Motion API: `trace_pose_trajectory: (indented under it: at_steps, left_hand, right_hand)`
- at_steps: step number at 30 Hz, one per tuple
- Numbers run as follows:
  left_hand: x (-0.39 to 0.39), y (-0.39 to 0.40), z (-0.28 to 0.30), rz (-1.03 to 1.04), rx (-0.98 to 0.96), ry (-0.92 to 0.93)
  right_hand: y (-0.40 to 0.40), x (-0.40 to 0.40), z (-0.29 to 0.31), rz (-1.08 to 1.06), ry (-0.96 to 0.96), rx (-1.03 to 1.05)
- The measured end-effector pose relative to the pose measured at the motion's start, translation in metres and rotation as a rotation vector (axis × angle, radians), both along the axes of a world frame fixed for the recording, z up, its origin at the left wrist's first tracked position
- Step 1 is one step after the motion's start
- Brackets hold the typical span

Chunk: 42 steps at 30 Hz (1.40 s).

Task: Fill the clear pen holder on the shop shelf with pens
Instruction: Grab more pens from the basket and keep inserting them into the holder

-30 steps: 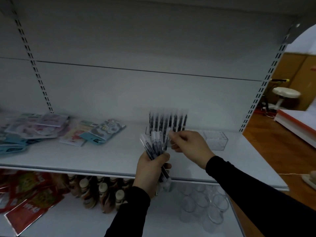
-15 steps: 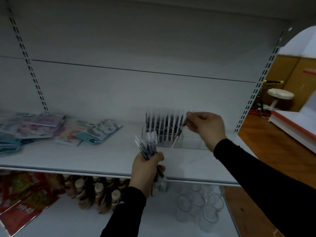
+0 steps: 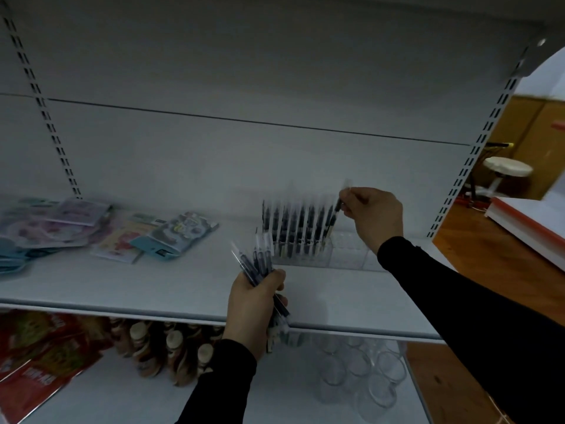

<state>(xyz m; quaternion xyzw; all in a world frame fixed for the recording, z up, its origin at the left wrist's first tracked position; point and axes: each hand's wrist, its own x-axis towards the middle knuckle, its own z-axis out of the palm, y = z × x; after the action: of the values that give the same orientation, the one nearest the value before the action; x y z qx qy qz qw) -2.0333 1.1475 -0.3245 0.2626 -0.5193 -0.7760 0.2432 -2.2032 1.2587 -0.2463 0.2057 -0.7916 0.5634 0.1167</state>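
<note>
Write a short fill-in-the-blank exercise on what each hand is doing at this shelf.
1. The right hand pinches a single ____ at the row's right end.
2. The left hand grips a ____ of pens.
3. The clear pen holder stands on the ____ shelf.

Missing: pen; bunch; upper

No legible text on the blurred packets [image 3: 171,237] or red pouches [image 3: 39,371].

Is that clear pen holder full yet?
Not full. Pens fill the holder's left part; its right slots look empty.
</note>
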Motion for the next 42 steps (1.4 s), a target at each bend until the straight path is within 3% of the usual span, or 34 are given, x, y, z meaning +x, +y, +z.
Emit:
trace_pose_trajectory:
  at_steps: [10, 17, 20, 26, 31, 38, 42]
  left_hand:
    - [0.0, -0.003, -0.003, -0.03, -0.02, 0.001]
    - [0.002, -0.001, -0.001, -0.08, -0.015, -0.013]
    - [0.003, 0.001, 0.0, -0.076, -0.023, -0.013]
    - [0.003, 0.009, 0.002, -0.092, -0.09, -0.038]
    - [0.006, 0.015, 0.005, -0.14, -0.14, -0.012]
    - [0.01, 0.016, 0.007, -0.136, -0.121, -0.045]
    - [0.011, 0.009, 0.007, -0.073, -0.087, -0.069]
  right_hand:
    - [-0.003, -0.002, -0.027, 0.04, -0.055, 0.169]
    - [0.005, 0.002, -0.03, -0.028, 0.01, 0.309]
    - [0.01, 0.017, -0.033, -0.007, -0.054, 0.249]
    - [0.002, 0.065, -0.036, 0.318, -0.238, 0.194]
    - [-0.006, 0.085, -0.031, 0.448, -0.359, 0.154]
    - [-0.002, 0.069, -0.018, 0.251, -0.414, -0.064]
    - [0.001, 0.045, 0.001, 0.127, -0.317, -0.204]
